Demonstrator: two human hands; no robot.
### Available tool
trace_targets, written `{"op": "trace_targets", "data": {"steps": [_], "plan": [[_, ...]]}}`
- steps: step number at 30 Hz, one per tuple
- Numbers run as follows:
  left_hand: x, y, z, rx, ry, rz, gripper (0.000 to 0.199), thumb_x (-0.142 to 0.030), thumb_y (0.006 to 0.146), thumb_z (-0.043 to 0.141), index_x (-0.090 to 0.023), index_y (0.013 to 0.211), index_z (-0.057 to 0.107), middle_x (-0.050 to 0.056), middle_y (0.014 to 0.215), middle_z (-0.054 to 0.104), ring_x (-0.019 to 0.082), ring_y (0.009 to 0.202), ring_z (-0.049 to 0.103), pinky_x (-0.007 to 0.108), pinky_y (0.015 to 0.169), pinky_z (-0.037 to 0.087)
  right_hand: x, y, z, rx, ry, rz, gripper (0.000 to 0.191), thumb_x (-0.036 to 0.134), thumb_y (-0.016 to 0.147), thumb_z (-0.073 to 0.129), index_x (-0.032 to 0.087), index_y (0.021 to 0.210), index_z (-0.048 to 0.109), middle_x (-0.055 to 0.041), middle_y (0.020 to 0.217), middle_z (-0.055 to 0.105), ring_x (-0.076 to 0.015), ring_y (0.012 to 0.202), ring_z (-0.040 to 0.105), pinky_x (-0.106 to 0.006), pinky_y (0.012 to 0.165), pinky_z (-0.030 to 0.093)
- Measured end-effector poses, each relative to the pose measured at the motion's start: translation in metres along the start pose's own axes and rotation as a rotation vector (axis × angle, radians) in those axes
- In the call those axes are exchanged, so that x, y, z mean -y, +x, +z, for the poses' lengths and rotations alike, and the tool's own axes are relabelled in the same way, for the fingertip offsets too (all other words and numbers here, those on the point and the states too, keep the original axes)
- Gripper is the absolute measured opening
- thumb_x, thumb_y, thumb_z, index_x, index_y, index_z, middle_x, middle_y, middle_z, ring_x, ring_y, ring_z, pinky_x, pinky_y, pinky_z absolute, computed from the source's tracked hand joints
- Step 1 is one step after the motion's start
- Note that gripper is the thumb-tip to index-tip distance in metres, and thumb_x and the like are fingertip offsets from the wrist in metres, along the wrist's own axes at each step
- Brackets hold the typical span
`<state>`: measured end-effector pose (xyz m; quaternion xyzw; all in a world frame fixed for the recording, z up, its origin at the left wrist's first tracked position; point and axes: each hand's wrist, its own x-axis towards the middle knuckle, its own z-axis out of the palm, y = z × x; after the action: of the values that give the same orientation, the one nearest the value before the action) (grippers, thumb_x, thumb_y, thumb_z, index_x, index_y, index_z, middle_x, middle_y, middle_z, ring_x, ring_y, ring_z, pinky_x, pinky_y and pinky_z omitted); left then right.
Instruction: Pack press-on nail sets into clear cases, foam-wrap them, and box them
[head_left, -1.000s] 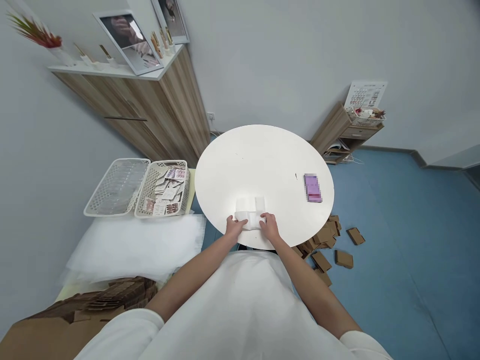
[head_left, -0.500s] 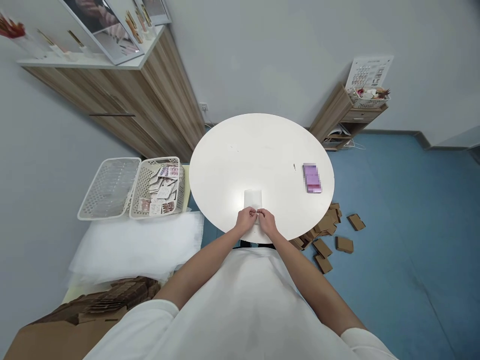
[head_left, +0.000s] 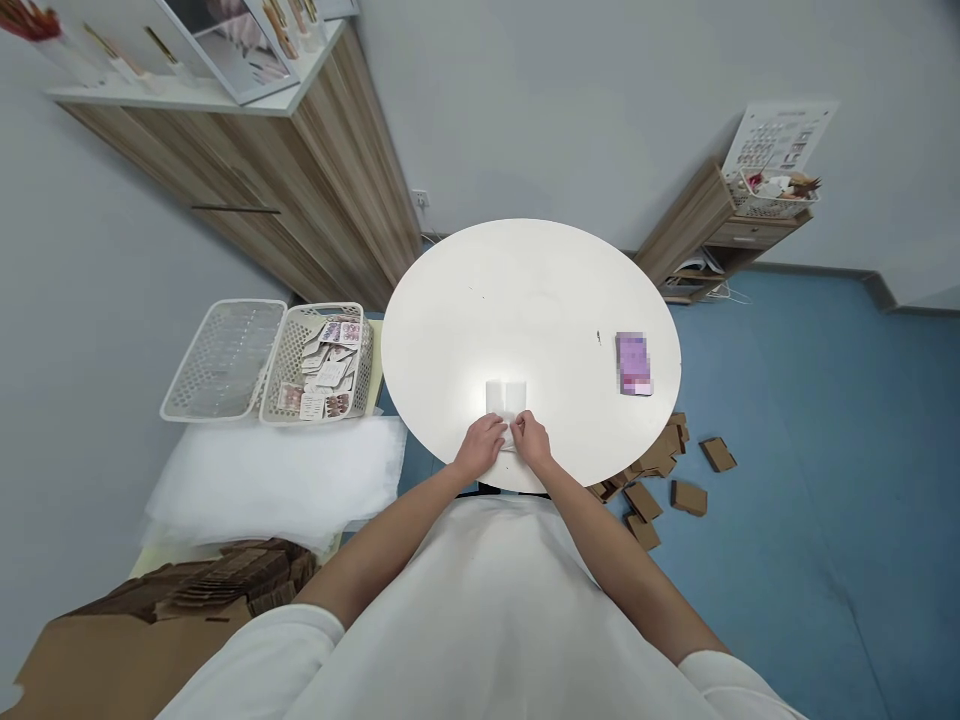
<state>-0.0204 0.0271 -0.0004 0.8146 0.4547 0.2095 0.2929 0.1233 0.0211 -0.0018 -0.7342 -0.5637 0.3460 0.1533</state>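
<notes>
A small white wrapped packet (head_left: 506, 396) lies near the front edge of the round white table (head_left: 525, 260). My left hand (head_left: 481, 445) rests on its lower left part, fingers bent over the white material. At its lower right my right hand (head_left: 530, 437) has its fingertips pinched on the same material. The fingertips of both hands are close together but apart, and the packet's near end is partly hidden by them. A blurred purple stack (head_left: 634, 362) is on the table's right side.
Left of the table are a basket of printed packets (head_left: 365, 365), a basket with clear plastic items (head_left: 169, 400), white foam sheets (head_left: 277, 480) and flattened cardboard (head_left: 112, 650). Small brown boxes (head_left: 688, 497) lie on the floor at right. A tiny dark object (head_left: 598, 338) is near the purple stack.
My hands have moved slightly apart, the left one shifting left. The white packet now shows wider, with a line down its middle. The whole view has shifted a little.
</notes>
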Motion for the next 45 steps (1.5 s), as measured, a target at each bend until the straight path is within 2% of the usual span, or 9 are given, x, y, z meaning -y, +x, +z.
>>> {"op": "trace_targets", "data": {"steps": [7, 9, 13, 19, 23, 31, 35, 40, 45], "plan": [[0.001, 0.000, 0.006, 0.051, -0.045, 0.076, 0.026, -0.013, 0.081, 0.038, -0.019, 0.098, 0.058, 0.007, 0.112, 0.057, 0.019, 0.117, 0.044, 0.039, 0.098, 0.039, -0.008, -0.015, -0.007, -0.034, -0.363, -0.351, 0.037, 0.014, 0.084, 0.029, 0.021, 0.116, 0.045, -0.0096, 0.119, 0.049, -0.0187, 0.090, 0.054, -0.028, 0.066, 0.043], [0.003, -0.001, 0.004, 0.073, -0.064, 0.074, 0.026, -0.013, 0.082, 0.038, -0.018, 0.098, 0.058, 0.007, 0.113, 0.057, 0.019, 0.119, 0.042, 0.038, 0.099, 0.039, -0.012, -0.020, -0.010, 0.000, -0.462, -0.475, 0.041, 0.015, 0.083, 0.032, 0.020, 0.123, 0.042, -0.0106, 0.130, 0.043, -0.0223, 0.107, 0.048, -0.034, 0.079, 0.042], [0.007, 0.000, -0.005, 0.142, -0.090, 0.092, 0.027, -0.011, 0.080, 0.037, -0.017, 0.094, 0.059, 0.007, 0.116, 0.057, 0.017, 0.121, 0.041, 0.035, 0.099, 0.039, -0.017, -0.023, -0.011, 0.044, -0.542, -0.615, 0.060, 0.033, 0.079, 0.046, 0.010, 0.131, 0.030, -0.0157, 0.140, 0.029, -0.0298, 0.128, 0.024, -0.045, 0.095, 0.032], [0.013, -0.001, -0.017, 0.080, 0.035, 0.087, 0.042, -0.019, 0.071, 0.051, -0.016, 0.113, 0.050, 0.011, 0.129, 0.045, 0.023, 0.126, 0.033, 0.041, 0.102, 0.033, -0.011, -0.012, -0.002, 0.058, -0.611, -0.604, 0.051, 0.024, 0.078, 0.048, 0.007, 0.125, 0.040, -0.0161, 0.133, 0.040, -0.0257, 0.126, 0.031, -0.037, 0.096, 0.038], [0.017, 0.000, -0.020, 0.188, 0.130, 0.186, 0.057, -0.028, 0.066, 0.059, -0.015, 0.120, 0.043, 0.014, 0.133, 0.039, 0.027, 0.127, 0.030, 0.042, 0.101, 0.031, -0.010, -0.009, -0.001, 0.056, -0.650, -0.610, 0.049, 0.020, 0.078, 0.047, 0.005, 0.124, 0.042, -0.0177, 0.132, 0.041, -0.0271, 0.125, 0.033, -0.035, 0.094, 0.041], [-0.003, -0.012, -0.015, 0.262, 0.317, 0.199, 0.052, -0.022, 0.065, 0.055, -0.017, 0.115, 0.046, 0.013, 0.125, 0.046, 0.028, 0.117, 0.040, 0.041, 0.091, 0.037, -0.012, -0.033, -0.009, 0.103, -0.706, -0.685, 0.046, 0.023, 0.077, 0.043, 0.002, 0.117, 0.047, -0.0202, 0.124, 0.048, -0.0260, 0.121, 0.039, -0.034, 0.095, 0.041], [-0.010, -0.018, -0.013, 0.272, 0.361, 0.235, 0.050, -0.021, 0.064, 0.052, -0.015, 0.114, 0.046, 0.014, 0.122, 0.047, 0.029, 0.117, 0.039, 0.040, 0.088, 0.037, -0.008, -0.046, -0.006, 0.091, -0.780, -0.650, 0.047, 0.027, 0.077, 0.046, 0.004, 0.118, 0.044, -0.0211, 0.124, 0.046, -0.0278, 0.120, 0.039, -0.034, 0.085, 0.048], [-0.010, -0.006, -0.021, 0.344, 0.319, 0.216, 0.038, -0.023, 0.065, 0.051, -0.017, 0.102, 0.050, 0.010, 0.103, 0.056, 0.026, 0.101, 0.051, 0.036, 0.083, 0.040, -0.002, -0.043, -0.007, 0.069, -0.875, -0.586, 0.038, 0.008, 0.080, 0.035, 0.007, 0.118, 0.042, -0.0217, 0.120, 0.047, -0.0262, 0.116, 0.042, -0.031, 0.074, 0.051], [-0.007, 0.006, -0.032, 0.351, 0.193, 0.189, 0.028, -0.027, 0.065, 0.052, -0.020, 0.092, 0.053, 0.005, 0.084, 0.060, 0.022, 0.082, 0.057, 0.032, 0.075, 0.042, 0.002, -0.035, -0.022, 0.177, -0.763, -0.579, 0.031, 0.009, 0.080, 0.034, 0.011, 0.108, 0.046, -0.0165, 0.103, 0.055, -0.0247, 0.097, 0.051, -0.032, 0.071, 0.050]]}}
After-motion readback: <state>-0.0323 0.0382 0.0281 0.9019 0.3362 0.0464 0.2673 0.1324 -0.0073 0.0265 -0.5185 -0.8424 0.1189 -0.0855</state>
